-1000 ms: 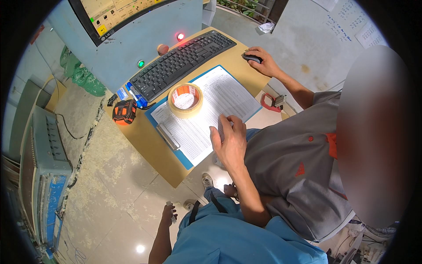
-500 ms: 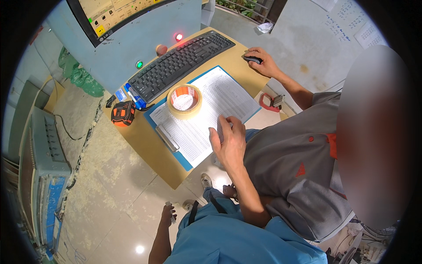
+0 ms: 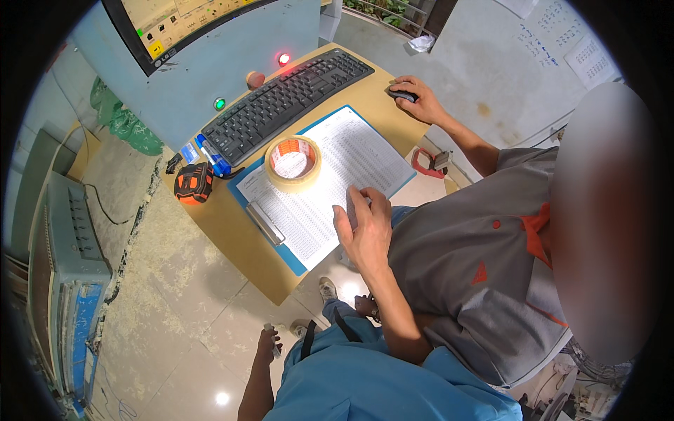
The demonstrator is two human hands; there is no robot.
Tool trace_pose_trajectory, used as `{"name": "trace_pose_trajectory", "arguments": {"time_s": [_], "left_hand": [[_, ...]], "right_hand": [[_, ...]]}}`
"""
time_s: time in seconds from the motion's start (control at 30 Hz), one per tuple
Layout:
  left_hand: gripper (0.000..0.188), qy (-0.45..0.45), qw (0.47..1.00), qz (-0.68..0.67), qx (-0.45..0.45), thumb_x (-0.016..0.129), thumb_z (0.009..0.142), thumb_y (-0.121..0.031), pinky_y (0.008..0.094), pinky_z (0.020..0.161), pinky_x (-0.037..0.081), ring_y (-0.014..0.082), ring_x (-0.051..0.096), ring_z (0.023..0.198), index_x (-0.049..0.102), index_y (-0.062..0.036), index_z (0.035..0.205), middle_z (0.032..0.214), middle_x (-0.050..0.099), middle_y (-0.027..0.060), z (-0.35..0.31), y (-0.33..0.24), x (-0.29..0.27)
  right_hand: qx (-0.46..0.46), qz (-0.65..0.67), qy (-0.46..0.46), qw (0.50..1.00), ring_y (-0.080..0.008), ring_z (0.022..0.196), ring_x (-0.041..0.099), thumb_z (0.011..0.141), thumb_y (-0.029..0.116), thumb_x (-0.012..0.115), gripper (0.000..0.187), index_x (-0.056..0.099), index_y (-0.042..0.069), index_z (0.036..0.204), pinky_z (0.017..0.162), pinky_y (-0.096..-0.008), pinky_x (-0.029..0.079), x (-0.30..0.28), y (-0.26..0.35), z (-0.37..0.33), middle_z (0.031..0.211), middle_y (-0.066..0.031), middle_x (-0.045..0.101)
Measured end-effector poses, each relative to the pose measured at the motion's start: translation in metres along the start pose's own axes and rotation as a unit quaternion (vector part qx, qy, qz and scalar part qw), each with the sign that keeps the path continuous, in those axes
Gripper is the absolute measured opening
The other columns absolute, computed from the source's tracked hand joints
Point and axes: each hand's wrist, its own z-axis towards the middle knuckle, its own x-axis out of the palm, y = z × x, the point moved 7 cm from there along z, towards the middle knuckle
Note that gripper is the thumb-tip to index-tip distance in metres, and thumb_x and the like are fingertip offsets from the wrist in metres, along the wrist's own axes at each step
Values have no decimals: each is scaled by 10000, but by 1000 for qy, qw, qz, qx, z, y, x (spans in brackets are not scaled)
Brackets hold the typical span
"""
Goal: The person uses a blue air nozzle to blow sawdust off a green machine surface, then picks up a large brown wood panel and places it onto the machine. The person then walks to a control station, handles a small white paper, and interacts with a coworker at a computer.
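My left hand [image 3: 269, 342] hangs low beside my blue shirt, its fingers closed around a small, narrow, whitish object [image 3: 274, 350] whose kind I cannot make out. My right hand [image 3: 366, 305] is near my waist, with a band at the wrist. A co-worker's bare forearm [image 3: 393, 302] passes in front of that arm, and the fingers are too hidden to read. Neither of my hands touches the desk [image 3: 270, 284]. On it, a blue clipboard [image 3: 300, 268] holds printed sheets [image 3: 351, 151], with a roll of tape [image 3: 303, 186] resting on top.
A co-worker in a grey shirt [image 3: 449, 274] rests one hand [image 3: 368, 231] over the sheets and the other [image 3: 425, 105] on a mouse [image 3: 402, 95]. Keyboard [image 3: 281, 105], tape measure [image 3: 193, 184] and blue markers [image 3: 213, 158] share the desk. A monitor [image 3: 182, 28] stands beyond.
The co-worker's head and collar have shifted slightly to the right. The view has moved a little; my hands and the desk items stay as they were.
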Motion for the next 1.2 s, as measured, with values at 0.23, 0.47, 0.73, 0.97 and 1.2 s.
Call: {"name": "trace_pose_trajectory", "arguments": {"time_s": [0.23, 0.47, 0.73, 0.97, 1.2], "left_hand": [[483, -11, 1000, 18, -19, 625, 862, -356, 415, 553, 517, 275, 595, 679, 491, -172, 1288, 1022, 582, 137, -2, 0, 0], [473, 2, 1000, -1, -1, 628, 858, -335, 404, 555, 519, 268, 595, 690, 490, -165, 1276, 1017, 581, 139, -5, -8, 4], [459, -9, 1000, 5, -9, 631, 860, -330, 395, 568, 532, 267, 593, 705, 495, -167, 1267, 1009, 586, 141, 1, -11, 0], [468, -2, 1000, 8, -4, 631, 861, -316, 407, 581, 539, 277, 605, 714, 496, -169, 1284, 1019, 591, 144, 0, -11, 0], [475, -4, 1000, 7, 0, 632, 856, -309, 408, 580, 537, 279, 609, 717, 494, -163, 1287, 1020, 591, 145, 1, -10, -3]], "right_hand": [[-7, 4, -7, 1000, -402, 1099, 582, 875, 239, 750, 453, 678, -29, 1233, 928, -481, 502, 0, -1, 0, 1184, -233, 606], [-8, 0, -10, 1000, -397, 1091, 586, 873, 242, 751, 454, 680, -18, 1239, 933, -477, 501, 1, -1, 0, 1180, -233, 608], [-3, 11, -17, 1000, -393, 1085, 584, 872, 235, 753, 443, 682, -12, 1233, 937, -479, 498, 1, -1, 0, 1178, -226, 607], [-4, 10, -20, 1000, -388, 1082, 584, 870, 226, 756, 436, 684, -11, 1228, 933, -476, 500, 1, -1, 0, 1183, -220, 606], [-7, 13, -21, 1000, -387, 1076, 584, 868, 224, 755, 440, 679, -13, 1231, 924, -475, 501, 2, -2, -1, 1180, -217, 602]]}}
